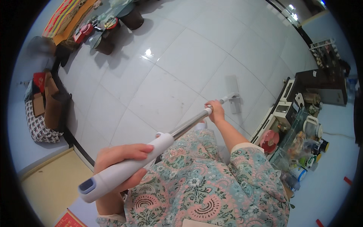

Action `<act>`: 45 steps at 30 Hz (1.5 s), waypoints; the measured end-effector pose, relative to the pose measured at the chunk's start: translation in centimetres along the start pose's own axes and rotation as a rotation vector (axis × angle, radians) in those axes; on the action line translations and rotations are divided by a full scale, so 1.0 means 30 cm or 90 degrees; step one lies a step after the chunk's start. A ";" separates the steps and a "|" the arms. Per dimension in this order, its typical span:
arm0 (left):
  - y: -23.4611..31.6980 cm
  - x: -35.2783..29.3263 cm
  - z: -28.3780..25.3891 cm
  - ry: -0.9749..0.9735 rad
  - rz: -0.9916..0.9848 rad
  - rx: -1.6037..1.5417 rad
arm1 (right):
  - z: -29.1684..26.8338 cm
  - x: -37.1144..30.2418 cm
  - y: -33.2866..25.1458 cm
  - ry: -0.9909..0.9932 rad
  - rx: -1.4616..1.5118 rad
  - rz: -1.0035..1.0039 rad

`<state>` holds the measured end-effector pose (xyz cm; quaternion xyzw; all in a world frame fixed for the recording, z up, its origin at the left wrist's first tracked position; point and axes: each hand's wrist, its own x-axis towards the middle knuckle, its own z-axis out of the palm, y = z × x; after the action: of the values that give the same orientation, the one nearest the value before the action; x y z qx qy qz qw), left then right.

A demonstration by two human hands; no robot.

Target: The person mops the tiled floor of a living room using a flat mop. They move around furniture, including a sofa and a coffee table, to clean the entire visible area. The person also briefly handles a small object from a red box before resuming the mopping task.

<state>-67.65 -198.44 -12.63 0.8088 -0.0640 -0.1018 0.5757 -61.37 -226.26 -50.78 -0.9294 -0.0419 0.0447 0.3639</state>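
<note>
Mop: one long-handled mop, with a white plastic grip, a metal shaft and a flat white head, which you hold slanting from lower left up to the floor ahead of you.
Left hand: your left hand is wrapped tight round the thick white grip near its blue-tipped end.
Right hand: your right hand is closed on the shaft further down, well apart from the left.
Mop head: one flat white head, resting on the glossy white tiled floor just beyond your right hand.
Pots: two dark round plant pots stand at the far edge of the floor.
Cabinet: one dark wooden cabinet at the right wall.
Shelf: one low shelf crowded with jars and tins, too many to count.
Boxes: brown cardboard boxes at the left wall; I cannot tell how many.
</note>
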 end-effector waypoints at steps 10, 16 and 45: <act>-0.020 -0.543 -0.329 0.364 -0.143 0.086 | 0.468 0.046 -0.637 -0.223 0.068 -0.224; 0.106 -0.895 -0.351 0.480 -0.274 0.210 | 0.691 -0.182 -0.987 -0.378 0.123 -0.360; -0.456 -0.740 -0.254 0.462 -0.062 -0.019 | 0.735 0.214 -0.794 -0.417 -0.147 -0.305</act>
<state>-87.56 -182.05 -21.11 0.7856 0.1846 0.1635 0.5674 -58.58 -193.30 -51.05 -0.8647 -0.3753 0.2467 0.2247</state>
